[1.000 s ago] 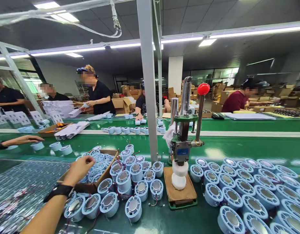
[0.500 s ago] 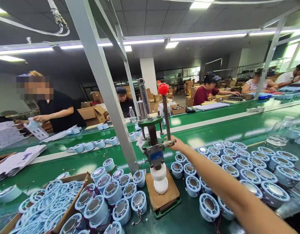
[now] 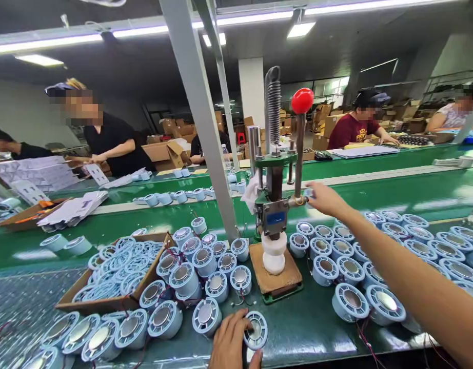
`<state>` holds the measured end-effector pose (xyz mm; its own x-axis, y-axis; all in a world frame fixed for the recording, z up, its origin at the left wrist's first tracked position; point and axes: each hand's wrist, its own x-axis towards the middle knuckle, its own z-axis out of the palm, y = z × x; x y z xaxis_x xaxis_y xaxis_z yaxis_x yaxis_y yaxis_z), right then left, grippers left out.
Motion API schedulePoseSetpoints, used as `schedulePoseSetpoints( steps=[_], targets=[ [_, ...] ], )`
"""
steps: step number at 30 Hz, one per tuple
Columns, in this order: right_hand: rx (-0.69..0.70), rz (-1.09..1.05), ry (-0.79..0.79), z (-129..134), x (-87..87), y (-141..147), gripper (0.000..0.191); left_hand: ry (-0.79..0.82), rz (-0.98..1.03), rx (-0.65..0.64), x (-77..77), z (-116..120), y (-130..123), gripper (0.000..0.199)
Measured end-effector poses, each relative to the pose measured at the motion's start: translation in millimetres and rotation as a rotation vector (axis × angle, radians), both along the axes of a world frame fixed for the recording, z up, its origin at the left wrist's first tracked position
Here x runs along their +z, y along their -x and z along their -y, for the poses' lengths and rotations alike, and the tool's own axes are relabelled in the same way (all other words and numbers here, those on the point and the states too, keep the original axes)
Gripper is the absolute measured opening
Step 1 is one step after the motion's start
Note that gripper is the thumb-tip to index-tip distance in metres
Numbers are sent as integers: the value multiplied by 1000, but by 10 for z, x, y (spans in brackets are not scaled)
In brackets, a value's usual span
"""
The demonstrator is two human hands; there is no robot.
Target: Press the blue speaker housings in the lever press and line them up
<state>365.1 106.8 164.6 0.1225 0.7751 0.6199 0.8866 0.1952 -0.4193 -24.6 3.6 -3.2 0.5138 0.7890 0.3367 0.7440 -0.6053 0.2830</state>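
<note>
At the front edge, my left hand (image 3: 229, 341) is closed around the side of a light-blue round plastic part (image 3: 261, 335) with slotted rim and silvery metal centre. My right hand (image 3: 328, 200) reaches forward beside the pivot of the hand press (image 3: 275, 218), its fingers bent together by the lever (image 3: 299, 154). A small bluish patch shows at those fingertips; what it is I cannot make out. The lever stands nearly upright with a red ball knob (image 3: 302, 100). Beneath the press head (image 3: 274, 244) sits a white round block (image 3: 274, 262) on a brown board (image 3: 255, 256).
Many similar blue parts (image 3: 217, 286) with wires stand left and right of the press. A cardboard box (image 3: 101, 306) holds pale-blue rings. A slanting grey post (image 3: 205, 118) rises behind. Co-workers (image 3: 113, 138) sit or stand across the green conveyor (image 3: 355, 192).
My left hand has come into view at the bottom, on a blue part. The view has tilted down and shifted left. My right hand remains by the press pivot.
</note>
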Motion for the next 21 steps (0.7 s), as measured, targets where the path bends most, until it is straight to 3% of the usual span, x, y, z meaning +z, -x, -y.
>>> schedulePoseSetpoints(
  steps=[2,4,6,8,10,12,16,19,21],
  targets=[
    [48,56,95,491,-85,-152,24,-16,14,-18,-21,21,-50,55],
    [161,128,172,1063,-257,-79,39,-25,27,35,-19,54,-124,63],
    [319,200,262,1551,-499,192,47,8,47,136,4,87,-197,58],
    [472,226,392,1827,-761,560,53,65,54,154,32,105,-238,54],
    [547,206,498,1881,-991,897,60,78,45,80,43,100,-234,63],
    [540,152,504,1812,-1169,1108,60,40,29,57,28,74,-196,70],
    [401,-107,323,1740,-1469,1233,54,-12,33,84,-27,4,-109,50],
    [199,-286,156,1773,-1729,1338,62,58,181,125,-33,31,-119,44],
    [150,-309,85,1764,-1873,1464,65,130,291,120,-3,107,-189,47]
  ],
)
